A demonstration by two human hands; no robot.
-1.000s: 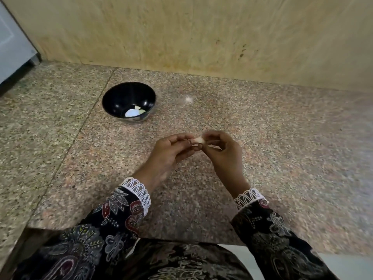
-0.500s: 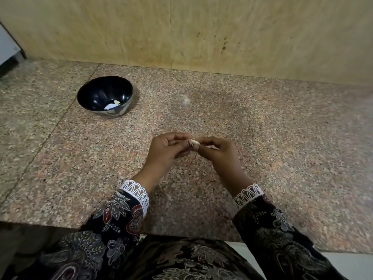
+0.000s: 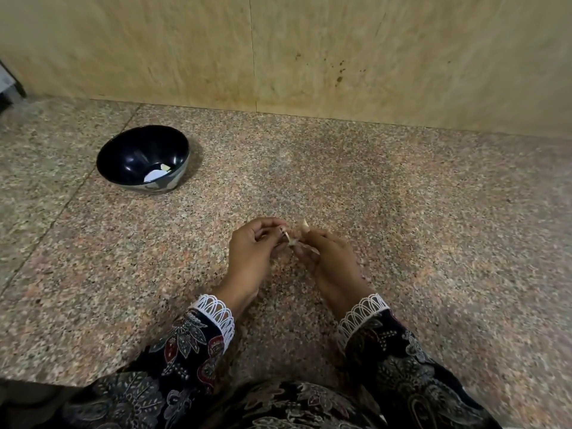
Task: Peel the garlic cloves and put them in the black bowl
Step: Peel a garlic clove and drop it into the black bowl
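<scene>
Garlic clove (image 3: 294, 238): pinched between left hand (image 3: 252, 253) and right hand (image 3: 329, 258) fingers, skin newly lifted; black bowl (image 3: 142, 157) awaits.

Glossy black bowl (image 3: 136, 156) on a speckled, polished granite worktop (image 3: 402, 212); matt, mottled beige wall panel (image 3: 340, 51); patterned cloth sleeves (image 3: 192, 345) with white lace cuffs.
</scene>
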